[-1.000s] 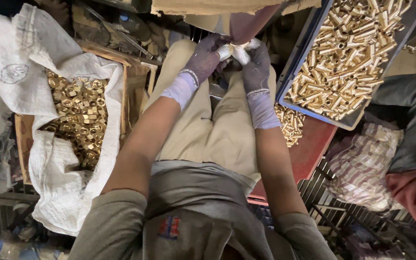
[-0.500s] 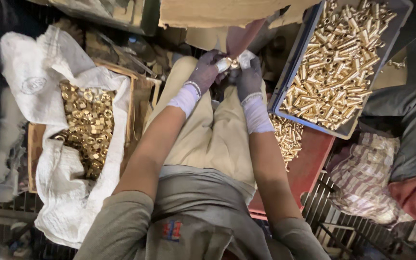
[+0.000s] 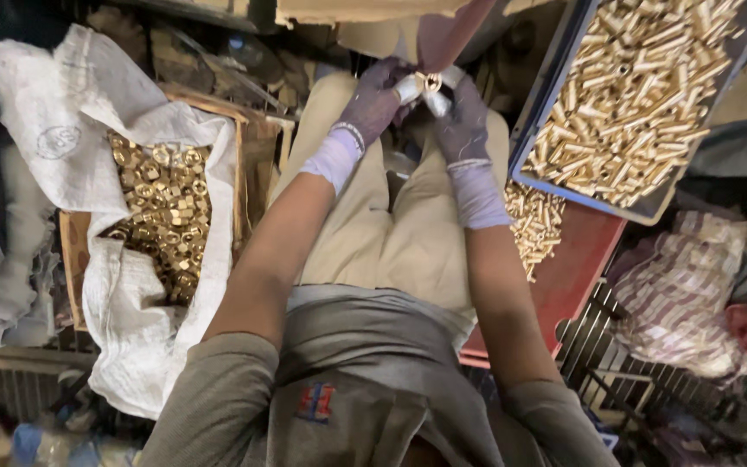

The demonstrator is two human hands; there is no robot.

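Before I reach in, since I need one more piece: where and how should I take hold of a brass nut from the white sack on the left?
Probably pick a brass nut off the top of the heap, pinching two opposite flat sides, coming straight down through the white sack's open mouth. The nuts lie loose and jumbled, and the folded-back cloth leaves only the top open.

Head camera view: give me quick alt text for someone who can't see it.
Seated person's gloved left hand and right hand pinch a small brass fitting together above their knees. A white sack of brass nuts lies to their left; a blue tray of brass tubes sits to their right.
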